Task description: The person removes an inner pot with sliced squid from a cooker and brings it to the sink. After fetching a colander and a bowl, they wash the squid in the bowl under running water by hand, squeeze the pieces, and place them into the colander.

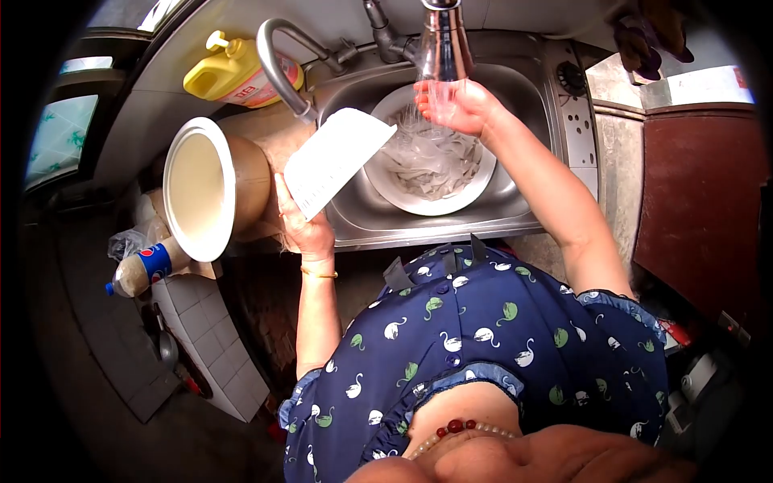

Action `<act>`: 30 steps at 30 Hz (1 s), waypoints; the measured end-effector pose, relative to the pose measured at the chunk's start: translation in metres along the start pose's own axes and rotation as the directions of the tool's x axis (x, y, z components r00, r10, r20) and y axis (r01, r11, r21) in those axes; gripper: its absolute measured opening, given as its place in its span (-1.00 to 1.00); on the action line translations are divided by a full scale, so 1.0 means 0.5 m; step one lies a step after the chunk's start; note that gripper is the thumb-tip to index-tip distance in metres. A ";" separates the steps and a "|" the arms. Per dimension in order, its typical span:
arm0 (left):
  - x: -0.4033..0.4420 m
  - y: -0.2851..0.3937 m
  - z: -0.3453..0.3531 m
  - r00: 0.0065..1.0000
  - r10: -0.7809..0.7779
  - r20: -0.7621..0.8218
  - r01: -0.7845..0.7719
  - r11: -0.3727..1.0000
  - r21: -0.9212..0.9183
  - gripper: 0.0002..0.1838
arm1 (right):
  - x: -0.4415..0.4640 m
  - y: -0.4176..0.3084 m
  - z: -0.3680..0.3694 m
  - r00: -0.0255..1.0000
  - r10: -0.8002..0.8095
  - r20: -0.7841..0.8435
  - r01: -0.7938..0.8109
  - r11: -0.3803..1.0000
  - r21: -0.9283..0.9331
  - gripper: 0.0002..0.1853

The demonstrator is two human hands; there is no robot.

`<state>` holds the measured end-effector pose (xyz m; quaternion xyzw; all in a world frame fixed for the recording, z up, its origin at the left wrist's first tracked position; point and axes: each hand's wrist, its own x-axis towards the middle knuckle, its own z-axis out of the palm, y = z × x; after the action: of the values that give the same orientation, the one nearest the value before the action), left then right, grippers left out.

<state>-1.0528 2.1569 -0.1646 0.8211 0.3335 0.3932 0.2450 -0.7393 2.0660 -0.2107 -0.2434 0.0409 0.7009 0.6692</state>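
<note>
- Steel sink point(353, 203): the white bowl sits inside it.
- White bowl point(427, 207): holds pale strips point(439, 165) in water, below the chrome tap point(445, 50).
- White container point(338, 157): tilted, beside the bowl, partly over the sink's left edge.
- Right hand point(460, 109): under the tap's running water, fingers loose, grasping nothing visible.
- Left hand point(308, 233): grasps the container by its near end.

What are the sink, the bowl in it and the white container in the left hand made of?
Sink: probably stainless steel, satin, given its grey sheen and soft highlights.
Bowl: white and smooth; plastic or enamel, I can't tell which.
White container: likely matte plastic, given its even white and thin edge.
</note>
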 end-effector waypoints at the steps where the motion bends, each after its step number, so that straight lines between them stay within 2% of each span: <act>1: 0.000 -0.004 -0.003 1.000 -0.013 0.003 0.013 1.000 -0.016 -0.53 | 0.000 0.002 0.000 0.999 -0.008 0.034 0.009 1.000 -0.009 -0.70; 3: 0.001 -0.004 -0.007 0.999 -0.034 0.007 0.034 0.999 -0.042 -0.53 | 0.001 0.007 0.001 0.994 -0.023 0.103 0.025 0.999 -0.026 -0.69; 7: 0.009 -0.005 -0.016 0.999 -0.042 0.012 0.043 0.997 -0.066 -0.53 | -0.017 0.005 0.026 0.988 -0.064 0.142 0.069 0.997 -0.029 -0.59; 9: 0.008 -0.016 -0.017 0.999 -0.034 0.016 0.035 0.995 -0.091 -0.53 | -0.023 0.009 0.034 0.992 -0.101 0.070 0.106 0.992 -0.072 -0.58; 12: 0.014 -0.011 -0.023 0.997 0.072 0.014 -0.073 0.996 0.046 -0.45 | -0.040 0.014 0.046 0.990 -0.140 0.007 0.140 0.984 -0.107 -0.55; 15: 0.009 -0.043 -0.022 0.996 0.083 0.045 -0.080 0.996 -0.048 -0.43 | -0.049 0.014 0.033 0.980 -0.150 0.130 0.157 0.986 -0.048 -0.56; 18: 0.009 -0.047 -0.019 0.996 0.065 0.054 -0.054 0.982 -0.182 -0.43 | -0.058 0.006 0.048 0.975 -0.156 0.157 0.160 0.987 -0.016 -0.55; 21: 0.010 -0.037 -0.021 0.996 0.084 0.041 -0.077 0.986 -0.149 -0.42 | -0.061 -0.004 0.064 0.975 -0.152 0.164 0.150 0.988 0.023 -0.54; 22: 0.011 -0.031 -0.023 0.995 0.085 0.041 -0.080 0.989 -0.121 -0.43 | -0.060 -0.006 0.075 0.957 -0.187 0.220 0.199 0.979 -0.035 -0.52; 26: 0.004 -0.027 -0.028 0.998 0.062 0.010 -0.062 0.997 -0.034 -0.46 | -0.054 -0.012 0.115 0.928 -0.199 0.314 0.207 0.978 0.009 -0.48; 29: -0.006 -0.032 -0.032 1.000 0.001 -0.006 -0.002 0.999 -0.043 -0.50 | -0.035 -0.002 0.085 0.934 -0.185 0.306 0.213 0.975 -0.063 -0.52; 30: -0.010 -0.033 -0.033 1.000 -0.024 -0.007 0.023 0.998 -0.055 -0.51 | -0.033 0.006 0.072 0.949 -0.210 0.237 0.259 0.946 -0.197 -0.54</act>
<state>-1.0746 2.1666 -0.1685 0.8087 0.3331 0.4023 0.2707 -0.7529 2.0644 -0.1734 -0.2448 -0.1403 0.6379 0.7166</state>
